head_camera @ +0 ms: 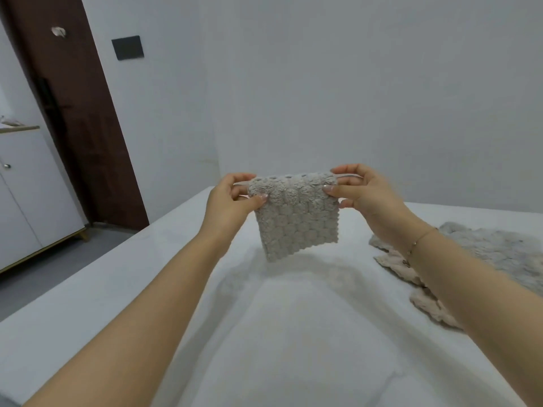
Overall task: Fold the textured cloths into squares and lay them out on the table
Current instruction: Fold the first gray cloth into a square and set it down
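While each grip pinches an upper corner between thumb and fingers, the left hand (232, 198) and right hand (360, 190) hold the folded cloth (296, 215) up in the air above the white worktop (264, 333), its top edge stretched level between them and its lower edge hanging free. Holding it taut like this probably lets the layers fall straight so the square can be checked before it is laid down. To the right, partly behind the right forearm, a heap of unfolded cloths (499, 254) lies on the worktop, seemingly waiting their turn. How many are in that heap cannot be made out, as it runs off the frame edge, and the layers within the held cloth are hidden.
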`<state>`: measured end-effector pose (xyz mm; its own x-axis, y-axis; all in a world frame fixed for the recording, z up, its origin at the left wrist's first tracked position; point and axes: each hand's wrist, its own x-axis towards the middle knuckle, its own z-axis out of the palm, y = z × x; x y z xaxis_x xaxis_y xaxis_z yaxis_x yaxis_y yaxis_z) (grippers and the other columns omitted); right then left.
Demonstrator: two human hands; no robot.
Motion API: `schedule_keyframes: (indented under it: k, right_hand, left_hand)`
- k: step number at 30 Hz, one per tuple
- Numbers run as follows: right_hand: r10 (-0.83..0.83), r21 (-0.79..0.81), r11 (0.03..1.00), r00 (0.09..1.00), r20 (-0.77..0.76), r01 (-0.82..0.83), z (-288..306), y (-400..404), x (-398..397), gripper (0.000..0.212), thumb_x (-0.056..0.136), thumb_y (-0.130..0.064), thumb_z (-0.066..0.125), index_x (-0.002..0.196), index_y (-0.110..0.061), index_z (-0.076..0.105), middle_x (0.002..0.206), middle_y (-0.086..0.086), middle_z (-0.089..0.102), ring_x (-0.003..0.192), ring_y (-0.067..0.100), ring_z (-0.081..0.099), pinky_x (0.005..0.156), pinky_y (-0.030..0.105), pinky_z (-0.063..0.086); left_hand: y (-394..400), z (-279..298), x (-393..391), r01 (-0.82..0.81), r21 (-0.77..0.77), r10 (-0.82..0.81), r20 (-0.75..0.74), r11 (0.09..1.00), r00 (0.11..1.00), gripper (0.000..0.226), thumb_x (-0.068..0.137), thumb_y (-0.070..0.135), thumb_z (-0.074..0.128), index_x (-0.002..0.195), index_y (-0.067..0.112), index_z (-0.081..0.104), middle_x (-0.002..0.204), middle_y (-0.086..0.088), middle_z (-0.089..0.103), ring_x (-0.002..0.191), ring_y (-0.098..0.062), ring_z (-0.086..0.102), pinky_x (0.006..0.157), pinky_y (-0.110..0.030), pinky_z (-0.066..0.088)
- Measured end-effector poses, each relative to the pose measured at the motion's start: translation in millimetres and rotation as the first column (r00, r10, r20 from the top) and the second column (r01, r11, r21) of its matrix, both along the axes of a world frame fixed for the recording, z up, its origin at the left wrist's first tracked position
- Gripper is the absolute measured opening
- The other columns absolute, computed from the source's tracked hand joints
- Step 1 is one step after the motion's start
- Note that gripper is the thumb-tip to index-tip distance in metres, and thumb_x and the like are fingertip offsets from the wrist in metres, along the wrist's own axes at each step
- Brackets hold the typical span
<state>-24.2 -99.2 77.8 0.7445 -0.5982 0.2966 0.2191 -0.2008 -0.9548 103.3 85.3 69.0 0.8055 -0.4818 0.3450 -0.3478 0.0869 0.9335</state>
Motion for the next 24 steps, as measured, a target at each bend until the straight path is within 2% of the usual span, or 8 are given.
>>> schedule_keyframes:
  k: [3, 6, 8, 11, 14, 18, 21, 24]
  right_hand:
    - [0.009, -0.075, 0.997, 1.0, 0.028, -0.007, -9.0, 5.2, -22.1, 0.032, 0.081, 0.003, 0.068, 0.107, -0.012, 0.058, 0.081, 0.005, 0.064, 0.07, 0.011, 0.065, 0.065, 0.022, 0.053]
    - [0.029, -0.201, 0.979, 0.999, -0.024, -0.033, -43.4, 21.7, -65.3, 0.034, 0.081, 0.007, 0.067, 0.108, -0.013, 0.059, 0.084, 0.009, 0.067, 0.072, 0.011, 0.064, 0.065, 0.02, 0.052]
    - [0.099, -0.262, 0.957, 0.988, -0.119, -0.128, -74.0, 35.5, -97.8, 0.04, 0.079, 0.006, 0.069, 0.109, -0.019, 0.06, 0.085, 0.006, 0.069, 0.08, 0.014, 0.065, 0.078, 0.026, 0.052]
    - [0.201, -0.262, 0.916, 0.912, -0.358, -0.305, -107.8, 50.9, -138.9, 0.044, 0.078, -0.007, 0.075, 0.108, -0.037, 0.062, 0.091, -0.002, 0.068, 0.095, 0.013, 0.063, 0.093, 0.022, 0.043]
    - [0.263, -0.198, 0.914, 0.888, -0.376, -0.354, -119.7, 62.1, -158.1, 0.036, 0.076, -0.021, 0.075, 0.108, -0.034, 0.063, 0.101, -0.001, 0.068, 0.103, 0.013, 0.063, 0.097, 0.021, 0.043]
    - [0.279, -0.054, 0.952, 0.926, -0.253, -0.301, -121.0, 66.8, -163.6, 0.027, 0.082, -0.009, 0.067, 0.104, -0.023, 0.066, 0.083, 0.02, 0.068, 0.085, 0.023, 0.067, 0.084, 0.025, 0.051]
    - [0.282, 0.038, 0.959, 0.933, -0.222, -0.281, -118.0, 70.9, -164.9, 0.027, 0.078, -0.019, 0.064, 0.105, -0.014, 0.066, 0.073, 0.024, 0.066, 0.075, 0.024, 0.068, 0.077, 0.026, 0.054]
    - [0.147, -0.075, 0.983, 0.968, -0.202, -0.165, -119.3, 68.3, -157.9, 0.02, 0.085, -0.021, 0.057, 0.099, -0.008, 0.065, 0.069, 0.018, 0.067, 0.064, 0.017, 0.061, 0.066, 0.026, 0.049]
  left_hand:
    - [12.4, -4.6, -17.7, 0.031, 0.027, -0.032, 0.047, 0.999, 0.998, 0.042, 0.078, 0.001, 0.073, 0.114, 0.018, 0.058, 0.09, 0.002, 0.063, 0.075, -0.006, 0.061, 0.062, -0.007, 0.047]
    - [44.3, -37.2, -52.5, 0.115, 0.153, -0.125, 0.057, 0.982, 0.99, 0.046, 0.075, 0.001, 0.076, 0.114, 0.019, 0.058, 0.098, 0.001, 0.066, 0.088, -0.01, 0.065, 0.072, -0.015, 0.053]
    - [70.9, -65.0, -78.0, 0.148, 0.256, -0.16, 0.027, 0.955, 0.987, 0.044, 0.074, 0.007, 0.078, 0.11, 0.026, 0.061, 0.1, 0.005, 0.064, 0.09, -0.009, 0.063, 0.075, -0.018, 0.052]
    - [101.3, -99.0, -104.5, 0.14, 0.367, -0.16, 0.027, 0.92, 0.987, 0.038, 0.073, 0.021, 0.08, 0.102, 0.04, 0.063, 0.098, 0.018, 0.062, 0.083, 0.005, 0.057, 0.071, -0.016, 0.044]
    - [113.7, -115.7, -120.1, 0.123, 0.397, -0.157, 0.054, 0.91, 0.986, 0.039, 0.073, 0.025, 0.079, 0.097, 0.047, 0.059, 0.09, 0.027, 0.058, 0.064, 0.01, 0.05, 0.061, -0.011, 0.036]
    - [119.8, -121.1, -128.1, 0.116, 0.339, -0.125, 0.003, 0.934, 0.992, 0.022, 0.072, 0.036, 0.077, 0.088, 0.038, 0.062, 0.08, 0.017, 0.065, 0.063, -0.001, 0.053, 0.065, -0.016, 0.038]
    - [122.7, -118.0, -129.6, 0.175, 0.302, -0.148, -0.111, 0.937, 0.983, 0.041, 0.062, 0.063, 0.068, 0.086, 0.03, 0.058, 0.069, 0.001, 0.069, 0.064, -0.014, 0.058, 0.073, -0.029, 0.042]
    - [112.9, -107.8, -122.4, 0.093, 0.341, -0.045, -0.147, 0.935, 0.988, 0.053, 0.067, 0.065, 0.068, 0.098, 0.023, 0.055, 0.062, 0.001, 0.067, 0.056, -0.009, 0.059, 0.063, -0.027, 0.04]
